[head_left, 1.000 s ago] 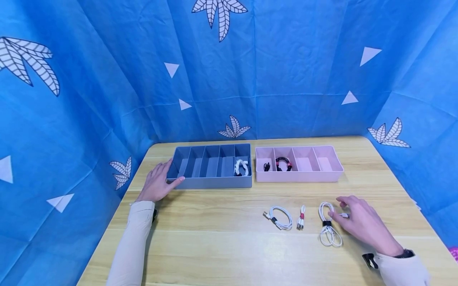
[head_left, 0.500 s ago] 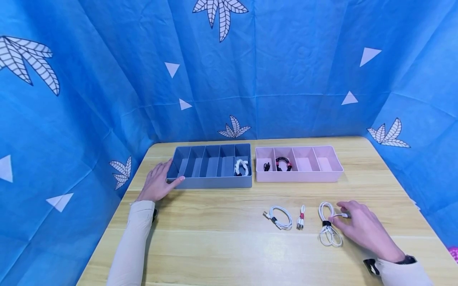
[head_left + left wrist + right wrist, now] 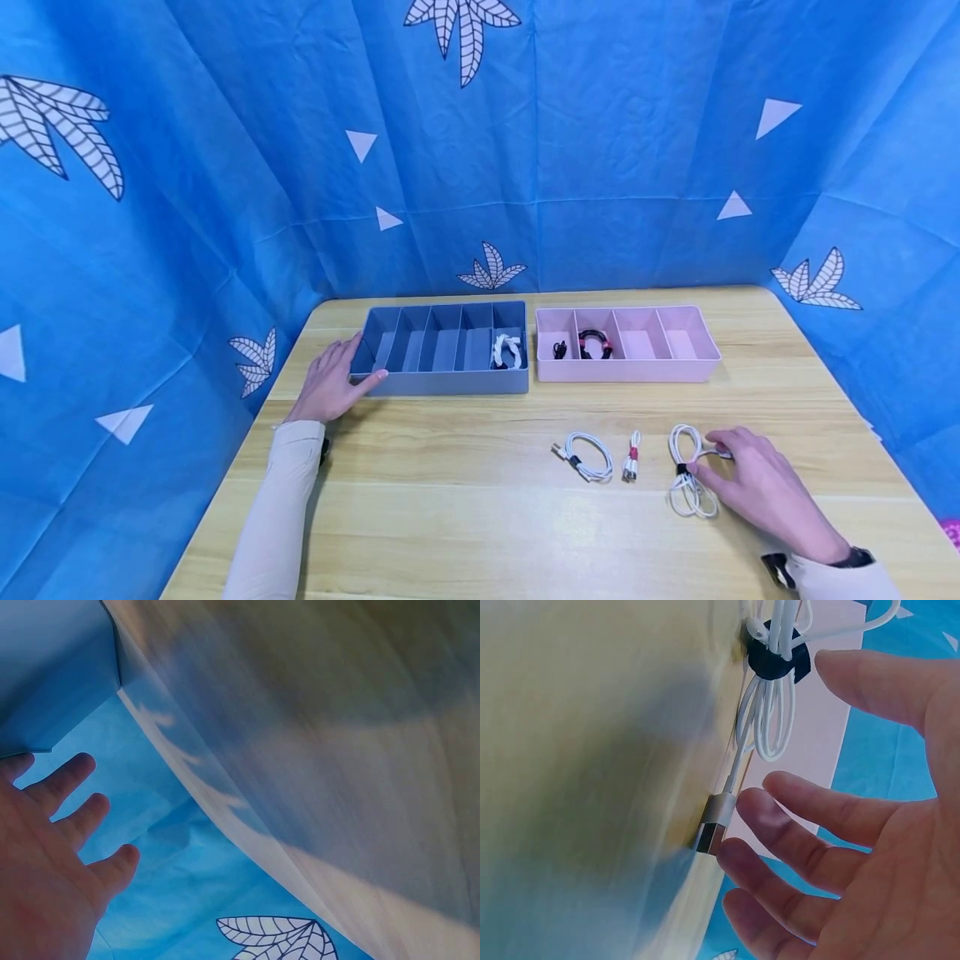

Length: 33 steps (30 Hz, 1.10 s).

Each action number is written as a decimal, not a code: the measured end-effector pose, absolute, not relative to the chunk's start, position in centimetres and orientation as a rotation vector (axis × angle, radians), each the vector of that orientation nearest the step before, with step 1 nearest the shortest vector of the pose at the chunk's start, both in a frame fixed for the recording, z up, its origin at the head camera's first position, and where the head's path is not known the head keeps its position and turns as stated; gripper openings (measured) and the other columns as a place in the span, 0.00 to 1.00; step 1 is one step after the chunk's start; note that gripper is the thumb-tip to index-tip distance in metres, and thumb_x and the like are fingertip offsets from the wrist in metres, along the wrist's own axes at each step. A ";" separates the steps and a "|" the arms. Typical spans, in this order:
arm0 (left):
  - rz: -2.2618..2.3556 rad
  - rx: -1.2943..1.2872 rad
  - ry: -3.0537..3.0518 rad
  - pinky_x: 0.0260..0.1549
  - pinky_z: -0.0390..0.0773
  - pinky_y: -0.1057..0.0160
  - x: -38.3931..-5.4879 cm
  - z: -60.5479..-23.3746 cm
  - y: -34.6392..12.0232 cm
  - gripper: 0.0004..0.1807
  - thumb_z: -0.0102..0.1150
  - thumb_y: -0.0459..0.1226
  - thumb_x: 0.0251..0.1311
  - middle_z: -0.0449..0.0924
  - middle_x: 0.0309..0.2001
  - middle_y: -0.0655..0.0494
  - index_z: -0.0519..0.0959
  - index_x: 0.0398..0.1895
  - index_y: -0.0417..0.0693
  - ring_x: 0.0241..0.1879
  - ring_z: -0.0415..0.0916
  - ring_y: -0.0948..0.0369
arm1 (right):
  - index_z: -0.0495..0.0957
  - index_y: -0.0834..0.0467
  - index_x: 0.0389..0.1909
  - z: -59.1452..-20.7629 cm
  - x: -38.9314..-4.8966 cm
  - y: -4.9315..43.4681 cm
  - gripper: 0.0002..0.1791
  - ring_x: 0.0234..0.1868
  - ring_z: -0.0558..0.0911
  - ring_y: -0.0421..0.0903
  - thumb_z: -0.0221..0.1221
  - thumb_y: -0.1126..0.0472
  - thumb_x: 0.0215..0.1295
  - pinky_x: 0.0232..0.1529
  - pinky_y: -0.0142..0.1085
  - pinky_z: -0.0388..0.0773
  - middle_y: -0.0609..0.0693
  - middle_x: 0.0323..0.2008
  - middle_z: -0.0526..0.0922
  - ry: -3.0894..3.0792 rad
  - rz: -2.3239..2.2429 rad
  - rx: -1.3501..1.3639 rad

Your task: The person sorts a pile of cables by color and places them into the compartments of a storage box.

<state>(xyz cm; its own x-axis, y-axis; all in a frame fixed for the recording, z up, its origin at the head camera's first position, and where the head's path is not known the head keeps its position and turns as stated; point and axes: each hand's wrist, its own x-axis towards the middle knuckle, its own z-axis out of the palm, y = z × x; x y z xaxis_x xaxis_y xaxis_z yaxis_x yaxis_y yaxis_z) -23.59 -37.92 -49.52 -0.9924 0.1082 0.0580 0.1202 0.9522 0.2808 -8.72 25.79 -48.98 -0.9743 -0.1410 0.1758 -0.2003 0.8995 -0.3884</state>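
Observation:
My left hand [image 3: 326, 387] rests at the left end of a blue divided organizer box [image 3: 450, 384], thumb along its front side and fingers spread. In the left wrist view several fingertips [image 3: 94, 806] reach out straight beside the box's wall. My right hand [image 3: 761, 483] is over the rightmost white USB cable [image 3: 672, 446], which is coiled and bound with a black strap [image 3: 769, 664]. Its thumb tip is close by the strap. The other fingers, loosely bent, lie near the metal plug [image 3: 711, 832], and the thumb and fingers stand apart.
Left of the right hand lie a looped white cable [image 3: 600, 477] with a black tie and a short white cable [image 3: 633, 454] with a red tie. Behind them stands a pink organizer box [image 3: 630, 372] holding a black cable coil [image 3: 583, 346]. A white bundle [image 3: 513, 342] sits in the blue box.
My right hand has shifted slightly toward the near edge, and its thumb has come to the black strap. The cable's strap has moved a little left. My left hand stays still.

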 end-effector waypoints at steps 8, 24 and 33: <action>-0.456 -0.171 -3.063 0.71 0.41 0.30 -23.6 -49.4 -38.0 0.56 0.44 0.75 0.56 0.47 0.79 0.44 0.38 0.80 0.61 0.77 0.43 0.38 | 0.82 0.63 0.43 -49.0 -8.1 25.8 0.27 0.38 0.78 0.53 0.71 0.45 0.53 0.37 0.49 0.74 0.55 0.36 0.82 -2.944 0.617 0.229; -0.449 -0.181 -3.058 0.71 0.43 0.30 -23.4 -49.5 -38.0 0.55 0.44 0.74 0.57 0.47 0.79 0.44 0.39 0.80 0.60 0.77 0.44 0.38 | 0.85 0.58 0.34 -49.1 -8.4 25.5 0.22 0.38 0.83 0.51 0.64 0.41 0.62 0.36 0.48 0.79 0.53 0.34 0.86 -2.995 0.696 0.184; -0.450 -0.177 -3.049 0.71 0.44 0.31 -23.2 -49.6 -38.0 0.55 0.45 0.74 0.56 0.48 0.79 0.46 0.39 0.80 0.62 0.77 0.45 0.40 | 0.86 0.59 0.38 -48.8 -9.1 24.7 0.29 0.39 0.82 0.51 0.59 0.35 0.63 0.36 0.48 0.78 0.54 0.36 0.87 -3.055 0.674 0.166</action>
